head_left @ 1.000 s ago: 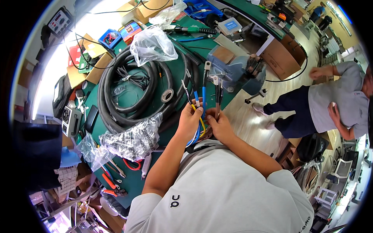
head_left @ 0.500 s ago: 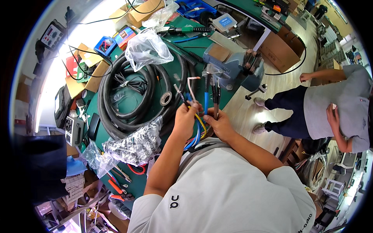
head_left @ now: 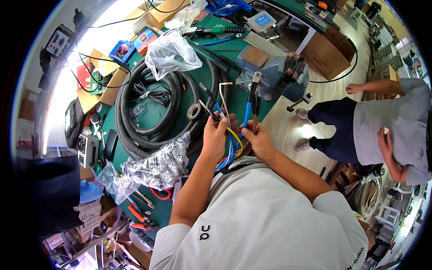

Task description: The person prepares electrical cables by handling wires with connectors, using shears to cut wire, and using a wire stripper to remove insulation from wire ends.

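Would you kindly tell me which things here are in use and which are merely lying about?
In use:
- left hand and right hand
- bundle of coloured wires

Lying about:
- coiled black hose
- blue bench vise
- clear plastic bag
- tape roll

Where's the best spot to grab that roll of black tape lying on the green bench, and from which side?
Judging by its pose, take the roll of black tape across its outer rim from above. It lies flat with its hole facing up, beside the coiled black hose, so a thumb in the hole and fingers on the rim facing the left hand should lift it cleanly.
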A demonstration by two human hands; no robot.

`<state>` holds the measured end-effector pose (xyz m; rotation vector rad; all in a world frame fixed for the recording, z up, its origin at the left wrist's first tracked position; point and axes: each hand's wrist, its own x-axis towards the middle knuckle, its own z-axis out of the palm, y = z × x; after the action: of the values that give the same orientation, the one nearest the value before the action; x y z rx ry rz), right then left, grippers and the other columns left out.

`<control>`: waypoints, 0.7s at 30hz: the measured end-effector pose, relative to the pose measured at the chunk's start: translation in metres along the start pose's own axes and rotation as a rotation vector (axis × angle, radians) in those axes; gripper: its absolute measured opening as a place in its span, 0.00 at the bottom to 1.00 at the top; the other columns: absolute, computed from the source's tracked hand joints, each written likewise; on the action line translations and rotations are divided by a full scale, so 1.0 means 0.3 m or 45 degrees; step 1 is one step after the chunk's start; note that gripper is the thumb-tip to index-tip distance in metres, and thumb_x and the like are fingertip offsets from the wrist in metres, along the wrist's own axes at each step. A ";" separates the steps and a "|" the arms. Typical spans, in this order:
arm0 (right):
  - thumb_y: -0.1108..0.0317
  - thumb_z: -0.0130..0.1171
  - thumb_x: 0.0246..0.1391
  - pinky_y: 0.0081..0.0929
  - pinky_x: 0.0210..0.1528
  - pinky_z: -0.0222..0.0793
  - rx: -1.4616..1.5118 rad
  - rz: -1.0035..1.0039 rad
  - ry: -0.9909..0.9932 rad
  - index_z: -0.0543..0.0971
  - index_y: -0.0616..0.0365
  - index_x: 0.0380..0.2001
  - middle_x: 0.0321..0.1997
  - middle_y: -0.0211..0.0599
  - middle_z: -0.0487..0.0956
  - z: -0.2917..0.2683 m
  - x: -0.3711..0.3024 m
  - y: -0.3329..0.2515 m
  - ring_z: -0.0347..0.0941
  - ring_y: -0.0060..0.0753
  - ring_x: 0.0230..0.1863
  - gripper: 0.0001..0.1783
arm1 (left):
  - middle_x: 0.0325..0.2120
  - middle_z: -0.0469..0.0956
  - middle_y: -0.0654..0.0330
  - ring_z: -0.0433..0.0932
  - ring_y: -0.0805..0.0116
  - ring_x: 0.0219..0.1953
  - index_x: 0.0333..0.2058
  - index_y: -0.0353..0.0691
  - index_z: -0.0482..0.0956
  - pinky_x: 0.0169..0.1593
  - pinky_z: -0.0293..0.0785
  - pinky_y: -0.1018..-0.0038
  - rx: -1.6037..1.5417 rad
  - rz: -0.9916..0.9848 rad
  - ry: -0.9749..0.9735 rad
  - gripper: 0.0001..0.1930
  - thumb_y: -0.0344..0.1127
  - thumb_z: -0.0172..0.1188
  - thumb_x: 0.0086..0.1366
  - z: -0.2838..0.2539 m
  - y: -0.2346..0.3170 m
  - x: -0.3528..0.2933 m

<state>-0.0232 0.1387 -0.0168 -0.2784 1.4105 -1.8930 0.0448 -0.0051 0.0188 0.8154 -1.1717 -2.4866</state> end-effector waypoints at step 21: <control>0.63 0.51 0.65 0.26 0.55 0.65 -0.049 0.016 -0.017 0.68 0.61 0.55 0.51 0.35 0.74 0.038 -0.021 -0.082 0.69 0.25 0.52 0.19 | 0.44 0.76 0.57 0.76 0.70 0.44 0.50 0.38 0.66 0.49 0.73 0.72 0.089 0.021 -0.342 0.17 0.26 0.59 0.64 0.071 -0.054 0.017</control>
<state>-0.0228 0.1376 0.0109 -0.2999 1.4372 -1.8524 0.0280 0.0161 0.0154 0.4954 -1.3519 -2.6145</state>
